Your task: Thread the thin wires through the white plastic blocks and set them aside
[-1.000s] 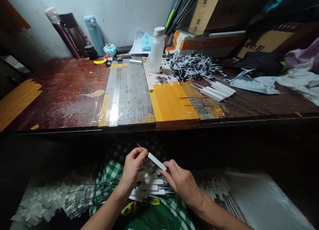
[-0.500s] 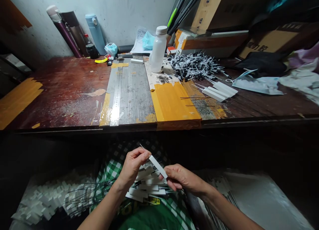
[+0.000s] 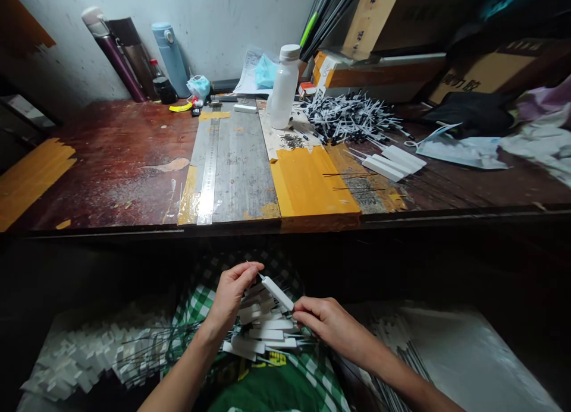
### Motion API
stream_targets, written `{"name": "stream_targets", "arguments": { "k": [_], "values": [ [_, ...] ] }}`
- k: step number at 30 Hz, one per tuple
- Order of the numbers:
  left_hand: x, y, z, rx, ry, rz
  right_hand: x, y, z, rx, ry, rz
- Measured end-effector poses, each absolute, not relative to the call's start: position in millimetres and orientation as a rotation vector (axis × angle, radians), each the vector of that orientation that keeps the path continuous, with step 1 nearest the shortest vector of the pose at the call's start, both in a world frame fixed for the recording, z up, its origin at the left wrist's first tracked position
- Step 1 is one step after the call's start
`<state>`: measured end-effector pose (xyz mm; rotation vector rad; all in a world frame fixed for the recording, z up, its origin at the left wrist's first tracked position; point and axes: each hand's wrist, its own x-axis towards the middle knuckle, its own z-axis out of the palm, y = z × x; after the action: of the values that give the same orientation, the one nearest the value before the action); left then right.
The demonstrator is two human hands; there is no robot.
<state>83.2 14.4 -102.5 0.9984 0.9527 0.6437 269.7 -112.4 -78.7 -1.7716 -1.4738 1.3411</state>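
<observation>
At block [image 3: 277, 293] — right fingers [image 3: 309, 305] closer together

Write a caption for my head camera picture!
Left hand and right hand hold a stemmed white rectangular block above similar blocks heaped on green-and-white checked cloth.

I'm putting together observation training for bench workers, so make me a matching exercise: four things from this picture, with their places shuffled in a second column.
Things
1. Slim white rectangular block with a thin stem
2. Long silver metal ruler
3. Pale blue cylindrical flask
4. Tangled pile of thin black-and-white sticks

Places
A. At the back left, by the pale wall
B. Right of the translucent white plastic bottle
C. Between the left hand and the right hand
D. Along the left part of the grey board

Pairs: 1-C, 2-D, 3-A, 4-B
</observation>
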Motion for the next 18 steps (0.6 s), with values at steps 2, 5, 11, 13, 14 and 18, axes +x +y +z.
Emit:
{"name": "stream_targets", "arguments": {
  "k": [2,5,11,13,14,18],
  "values": [
    [82.9,13.3,-102.9,1.017,0.964,0.637,269.1,-112.3,-80.8,-1.803,-1.464,1.293],
    [83.3,12.8,-101.9,1.030,0.969,0.634,268.6,-112.8,-82.5,-1.846,-1.429,1.285],
    [85.2,11.4,-97.2,1.024,0.968,0.636,269.3,-112.2,-84.9,-1.909,-1.424,1.291],
    [85.7,10.9,-96.8,1.020,0.969,0.638,269.7,-112.2,-86.3,-1.928,-1.439,1.284],
    [85.9,10.8,-97.0,1.019,0.971,0.640,269.9,-112.3,-86.9,-1.936,-1.445,1.277],
    [85.9,11.1,-98.3,1.036,0.987,0.645,270.3,-113.4,-86.8,-1.948,-1.463,1.255]
  ]
}}
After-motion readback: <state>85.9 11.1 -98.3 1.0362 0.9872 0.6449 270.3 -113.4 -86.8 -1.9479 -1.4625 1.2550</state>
